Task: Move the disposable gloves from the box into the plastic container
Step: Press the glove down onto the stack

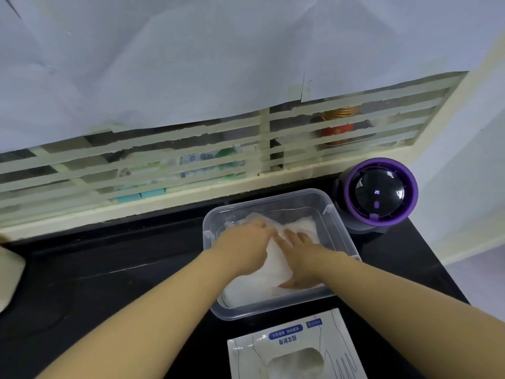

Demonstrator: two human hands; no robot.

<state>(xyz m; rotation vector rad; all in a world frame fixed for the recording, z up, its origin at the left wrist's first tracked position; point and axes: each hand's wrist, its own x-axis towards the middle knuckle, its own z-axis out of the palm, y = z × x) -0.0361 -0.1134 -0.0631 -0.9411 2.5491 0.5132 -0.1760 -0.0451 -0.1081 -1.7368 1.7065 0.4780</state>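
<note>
Bottom centre of frame: glove box point(296, 348) lies flat on the black desk point(109, 269), white with blue labels, and its oval opening shows white material inside. Just above it sits the clear plastic container point(337, 231), rectangular, lid off. The gloves point(257, 287) are inside the container as a whitish crumpled pile that covers most of its floor.

Both forearms reach in from the bottom edge. Left hand point(246, 242) rests palm down on the pile. Its grip looks apart with the fingers laid over the gloves, but the fingertips are blurred. Right hand point(303, 255) also presses on the pile palm down, fingers straight and spread, thumb out to the side, its grip apart and clamped on nothing. The hands are near each other.

Right of the container is a round black device point(379, 192) with a purple ring. A cream object point(8, 277) sits at the left edge. Upper frame: a window point(191, 165) with tape strips and white paper point(191, 64) above.
</note>
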